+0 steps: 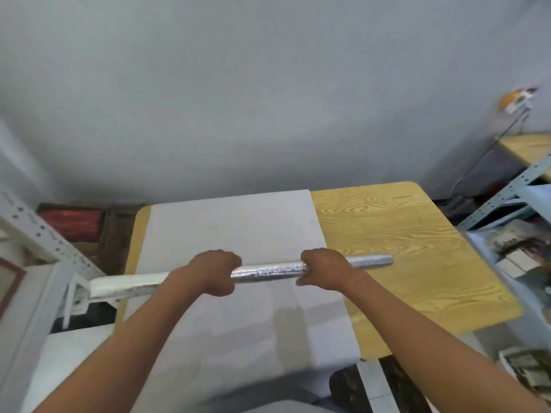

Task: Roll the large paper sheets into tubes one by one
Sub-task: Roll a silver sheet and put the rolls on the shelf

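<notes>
**A:** Status on the roll?

**B:** Rolled tube [268,271] is in both my hands, held just above the flat paper sheet [238,234] on the wooden table [402,248]. Left hand [213,271] is curled round it left of middle; right hand [323,268] is curled round it right of middle. Both are closed on the tube, knuckles up.

**A:** Axis?

**B:** Long axis runs left-right across me, roughly parallel to the table's near edge. Right end sits slightly higher in the view than the left. The right end points out over bare wood past the sheet's right edge. The left end overhangs the table's left side, toward the perforated metal rack [44,234].

**A:** Which hand is nearer an end?

**B:** Right. The stub past it is shorter than the length beyond the left hand. So the grip is off-centre and the left side carries more overhang.

**A:** Surface?

**B:** Silvery and crinkled between the hands and on the right stub, plain white on the left part. Can't tell whether the seam is closed; it's blurred.

**A:** What does the next move hinge on?

**B:** My guess: the tube looks finished, so it goes aside and the flat sheet under it is next. That sheet's long side runs away from me, crosswise to the tube.
</notes>
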